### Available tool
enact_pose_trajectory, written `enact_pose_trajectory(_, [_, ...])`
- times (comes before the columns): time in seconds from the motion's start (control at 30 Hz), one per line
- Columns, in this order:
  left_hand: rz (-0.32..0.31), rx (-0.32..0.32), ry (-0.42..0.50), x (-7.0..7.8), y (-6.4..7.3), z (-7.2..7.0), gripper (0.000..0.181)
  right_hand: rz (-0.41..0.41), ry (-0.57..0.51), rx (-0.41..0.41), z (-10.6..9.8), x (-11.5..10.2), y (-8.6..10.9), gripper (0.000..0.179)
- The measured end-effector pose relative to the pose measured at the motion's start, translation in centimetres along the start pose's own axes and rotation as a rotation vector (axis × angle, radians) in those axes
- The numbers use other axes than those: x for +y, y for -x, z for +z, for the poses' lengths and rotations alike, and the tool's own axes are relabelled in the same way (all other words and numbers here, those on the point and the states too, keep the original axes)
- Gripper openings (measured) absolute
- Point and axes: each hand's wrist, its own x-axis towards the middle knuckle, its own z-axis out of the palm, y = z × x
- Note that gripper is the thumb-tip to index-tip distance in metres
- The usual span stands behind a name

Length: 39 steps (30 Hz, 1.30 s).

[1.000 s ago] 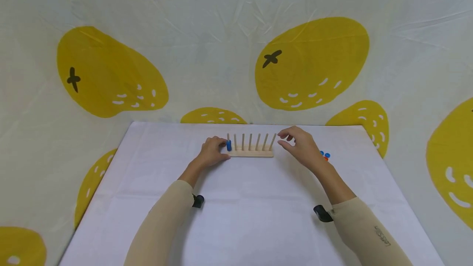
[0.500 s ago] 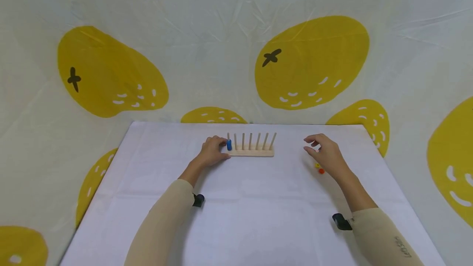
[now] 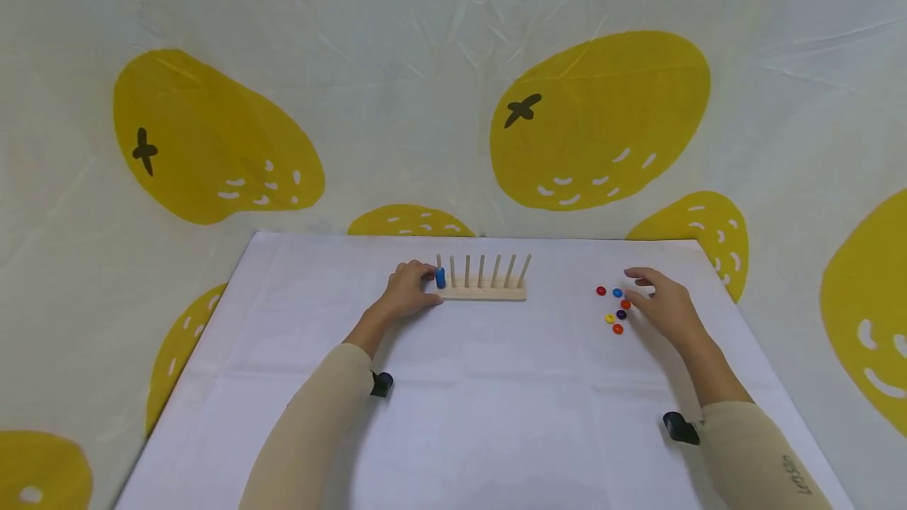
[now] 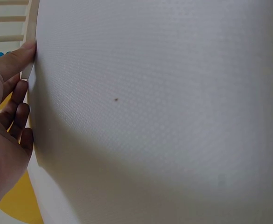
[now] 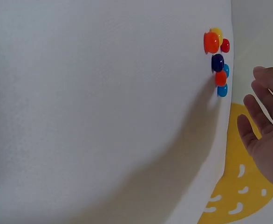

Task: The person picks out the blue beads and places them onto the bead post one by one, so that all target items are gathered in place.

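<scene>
A wooden peg stand (image 3: 489, 294) with a row of upright pegs stands toward the back of the table. Blue beads (image 3: 441, 278) are stacked on its leftmost peg; the other pegs are bare. My left hand (image 3: 407, 290) holds the stand's left end, its thumb (image 4: 21, 58) against the front edge of the base. To the right, my right hand (image 3: 664, 307) hovers beside a cluster of loose beads, fingers loosely curved and nothing between them. Among these are a red bead (image 3: 601, 290), a yellow bead (image 3: 610, 319), a dark blue bead (image 5: 218, 62) and an orange bead (image 5: 211, 42).
A white cloth covers the table (image 3: 482, 415). Behind it hangs a pale curtain (image 3: 404, 101) printed with large yellow fruit, close to the table's back edge. Dark wrist cameras (image 3: 682, 427) are worn on both forearms.
My right hand has moved right, from beside the rightmost peg to the loose beads, uncovering most of them. The left hand and the stand have stayed in place.
</scene>
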Motion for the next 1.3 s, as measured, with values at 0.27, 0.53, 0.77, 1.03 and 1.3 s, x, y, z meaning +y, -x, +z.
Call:
enact_pose_trajectory(0.27, [0.002,-0.002,0.003,0.0,0.0,-0.1,0.061,0.083,-0.001,-0.077,0.1,1.3,0.1,0.051])
enact_pose_trajectory(0.53, [-0.004,-0.002,0.014,0.1,0.0,-0.1,0.06,0.076,0.047,-0.124,1.0,2.9,-0.8,0.046])
enact_pose_trajectory(0.77, [-0.006,-0.008,0.016,0.1,0.1,-0.1,0.06,0.042,0.072,-0.097,1.4,3.3,-1.2,0.039])
enact_pose_trajectory(1.03, [-0.005,-0.006,0.009,0.0,0.0,-0.1,0.061,0.076,0.051,-0.08,1.7,3.3,-1.3,0.033])
enact_pose_trajectory(1.3, [-0.012,-0.014,0.023,-0.1,0.1,-0.1,0.061,0.072,0.044,-0.075,1.8,3.7,-1.4,0.032])
